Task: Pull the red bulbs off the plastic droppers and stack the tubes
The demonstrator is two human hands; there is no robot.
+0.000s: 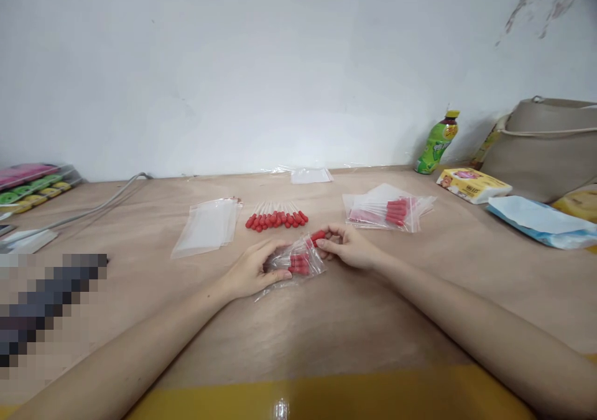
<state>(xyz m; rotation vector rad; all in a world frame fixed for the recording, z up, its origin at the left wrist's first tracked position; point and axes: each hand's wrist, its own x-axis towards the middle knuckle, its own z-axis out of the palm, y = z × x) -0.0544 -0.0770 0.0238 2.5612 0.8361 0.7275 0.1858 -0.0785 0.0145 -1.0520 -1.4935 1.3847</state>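
My left hand (257, 269) grips a clear zip bag (302, 278) just above the table, thumb in front and fingers behind. Inside the bag lie several thin clear sticks with red ends (300, 264); they look like droppers. At the bag's mouth, my right hand (342, 246) pinches the red end of another such stick (318, 236); its clear part reaches into the bag. Beyond my hands, a row of loose red-ended sticks (277, 219) rests on the table. To its left is a stack of flat zip bags (208, 224); filled bags (380, 211) lie to its right.
Brown sheeting covers the table (364, 339). At right stand a green bottle (437, 143), a yellow tissue pack (473, 185), a blue-white packet (541, 221) and a beige bag (541, 146). Colourful packs (37, 186) and a grey cable (93, 211) are at left; white slips (311, 176) lie near the wall.
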